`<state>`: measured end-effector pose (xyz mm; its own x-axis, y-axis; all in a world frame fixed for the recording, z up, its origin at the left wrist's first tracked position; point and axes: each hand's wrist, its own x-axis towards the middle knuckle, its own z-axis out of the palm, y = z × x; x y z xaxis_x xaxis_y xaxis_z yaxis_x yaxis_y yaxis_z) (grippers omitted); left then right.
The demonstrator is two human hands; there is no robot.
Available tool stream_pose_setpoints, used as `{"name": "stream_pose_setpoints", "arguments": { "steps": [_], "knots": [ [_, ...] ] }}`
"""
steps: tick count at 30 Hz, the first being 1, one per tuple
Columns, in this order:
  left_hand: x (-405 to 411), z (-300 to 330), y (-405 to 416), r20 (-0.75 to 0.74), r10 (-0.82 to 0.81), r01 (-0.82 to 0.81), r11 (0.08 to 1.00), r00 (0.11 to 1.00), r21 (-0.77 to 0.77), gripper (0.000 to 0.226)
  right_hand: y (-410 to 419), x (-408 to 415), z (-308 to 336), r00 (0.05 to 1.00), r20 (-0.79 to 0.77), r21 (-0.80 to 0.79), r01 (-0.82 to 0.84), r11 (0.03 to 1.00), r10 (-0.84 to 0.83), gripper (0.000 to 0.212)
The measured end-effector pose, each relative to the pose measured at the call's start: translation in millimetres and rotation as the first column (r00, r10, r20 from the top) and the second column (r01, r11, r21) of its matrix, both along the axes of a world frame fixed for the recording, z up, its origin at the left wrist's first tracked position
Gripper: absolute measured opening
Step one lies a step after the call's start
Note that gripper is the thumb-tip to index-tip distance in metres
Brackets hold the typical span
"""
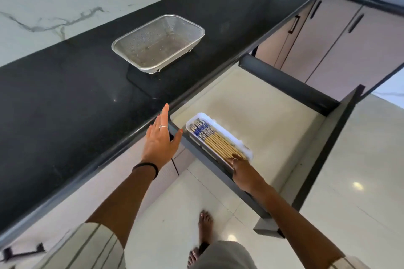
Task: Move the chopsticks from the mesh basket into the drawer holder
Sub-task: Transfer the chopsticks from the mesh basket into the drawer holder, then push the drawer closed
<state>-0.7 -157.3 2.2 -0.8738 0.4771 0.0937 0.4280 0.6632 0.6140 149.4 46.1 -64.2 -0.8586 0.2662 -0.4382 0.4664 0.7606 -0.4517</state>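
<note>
The metal mesh basket [158, 43] stands on the black countertop with nothing visible inside it. Several wooden chopsticks [215, 138] with blue-patterned ends lie side by side in a long white holder [229, 129] at the left side of the open drawer [262, 102]. My right hand [241, 170] rests on the near end of the holder, fingertips touching the chopstick tips. My left hand [160, 135] hovers flat with fingers spread over the drawer's left corner by the counter edge, holding nothing.
The black countertop [65, 98] runs diagonally under a marble wall. The drawer's dark front panel [323, 159] juts out over the glossy tiled floor. Pale cabinet doors with dark handles [314, 10] stand at the far right. My bare feet [204, 223] are below.
</note>
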Motion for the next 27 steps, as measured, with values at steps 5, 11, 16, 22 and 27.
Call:
{"name": "stream_pose_setpoints", "arguments": {
  "steps": [5, 11, 16, 22, 27],
  "knots": [
    [43.6, 2.8, 21.9, 0.112, 0.001, -0.011, 0.996, 0.994, 0.083, 0.082, 7.2, 30.3, 26.3, 0.993, -0.115, 0.013, -0.005, 1.0, 0.006, 0.046],
    [77.4, 22.2, 67.8, 0.168, -0.013, -0.029, 0.969, 0.986, 0.245, 0.085, 42.6, 45.0, 61.2, 0.98, -0.193, 0.037, -0.039, 0.999, 0.045, 0.05],
    [102.4, 16.7, 102.5, 0.371, -0.014, -0.081, 0.967, 0.929, 0.241, 0.079, 72.3, 44.0, 69.3, 0.974, -0.166, -0.003, -0.154, 0.988, 0.151, 0.05],
    [135.9, -2.5, 166.7, 0.47, 0.041, -0.034, 0.999, 0.882, -0.024, 0.057, 133.2, 62.2, 65.3, 0.925, -0.138, 0.047, -0.35, 0.935, 0.353, 0.047],
    [184.7, -18.8, 218.3, 0.45, 0.037, 0.032, 0.989, 0.892, -0.143, 0.054, 189.1, 94.4, 58.1, 0.85, -0.242, 0.154, -0.442, 0.884, 0.468, 0.036]
  ]
}}
